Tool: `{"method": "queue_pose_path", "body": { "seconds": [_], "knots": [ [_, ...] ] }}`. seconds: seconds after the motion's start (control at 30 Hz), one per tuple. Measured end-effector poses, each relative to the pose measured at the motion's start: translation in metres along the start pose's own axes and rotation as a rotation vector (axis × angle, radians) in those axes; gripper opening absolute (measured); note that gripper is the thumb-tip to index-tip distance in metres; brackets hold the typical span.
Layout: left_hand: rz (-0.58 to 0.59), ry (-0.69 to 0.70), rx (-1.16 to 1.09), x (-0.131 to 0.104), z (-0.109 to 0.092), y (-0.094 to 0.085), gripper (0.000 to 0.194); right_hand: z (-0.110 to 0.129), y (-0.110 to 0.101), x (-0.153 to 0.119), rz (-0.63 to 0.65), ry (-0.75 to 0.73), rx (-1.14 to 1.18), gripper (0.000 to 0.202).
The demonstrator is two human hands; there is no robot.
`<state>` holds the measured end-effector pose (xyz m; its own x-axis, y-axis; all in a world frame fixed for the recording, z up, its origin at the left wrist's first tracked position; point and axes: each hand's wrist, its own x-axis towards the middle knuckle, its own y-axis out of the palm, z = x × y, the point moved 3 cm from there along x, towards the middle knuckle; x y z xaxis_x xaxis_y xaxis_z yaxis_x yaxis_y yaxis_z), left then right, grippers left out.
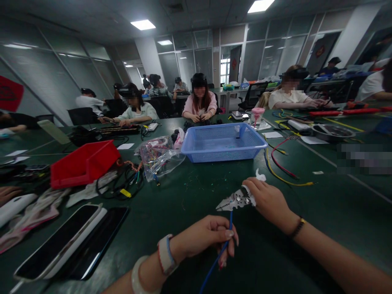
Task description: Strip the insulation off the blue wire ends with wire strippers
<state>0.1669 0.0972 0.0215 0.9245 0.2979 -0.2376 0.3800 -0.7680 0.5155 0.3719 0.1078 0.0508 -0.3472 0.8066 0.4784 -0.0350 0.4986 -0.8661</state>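
My left hand is at the lower middle, its thumb and fingers pinching a blue wire. The wire hangs down toward the bottom edge, and its upper end meets the jaws of a metal wire stripper. Closed around the tool's handles is my right hand, with the jaws pointing left. Something white wraps the handles, mostly hidden by the fingers. Beyond both hands stands a blue mesh basket with small scraps inside.
At the left are a red bin, phones, gloves and black cables. A clear bag of wires lies beside the basket. Yellow, red and blue wires lie right of it. People sit at tables beyond.
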Motion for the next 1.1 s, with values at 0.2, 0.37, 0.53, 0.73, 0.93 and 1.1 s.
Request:
{"method": "queue_pose_path", "body": {
  "seconds": [0.2, 0.37, 0.53, 0.73, 0.93, 1.1],
  "knots": [
    [0.054, -0.055, 0.001, -0.0011, -0.0008, 0.0015, 0.032, -0.0023, 0.0029, -0.0017, 0.025, 0.001, 0.102, 0.042],
    [0.059, -0.077, 0.0, -0.0024, -0.0026, 0.0012, 0.035, -0.0042, 0.0068, -0.0031, 0.023, 0.001, 0.222, 0.049],
    [0.072, -0.08, -0.013, -0.004, -0.0041, 0.0006, 0.033, -0.006, 0.008, -0.0032, 0.029, 0.015, 0.239, 0.045],
    [0.073, -0.082, -0.012, -0.005, -0.0028, -0.0029, 0.033, -0.0067, 0.0073, -0.0023, 0.01, -0.004, 0.216, 0.043],
    [0.08, -0.084, -0.014, -0.0057, -0.0045, -0.0022, 0.035, -0.0065, 0.0046, -0.0015, 0.002, -0.005, 0.155, 0.034],
    [0.078, -0.09, -0.007, -0.0065, -0.0058, -0.0027, 0.033, -0.0073, 0.0025, -0.0006, 0.048, 0.006, 0.124, 0.028]
  ]
}}
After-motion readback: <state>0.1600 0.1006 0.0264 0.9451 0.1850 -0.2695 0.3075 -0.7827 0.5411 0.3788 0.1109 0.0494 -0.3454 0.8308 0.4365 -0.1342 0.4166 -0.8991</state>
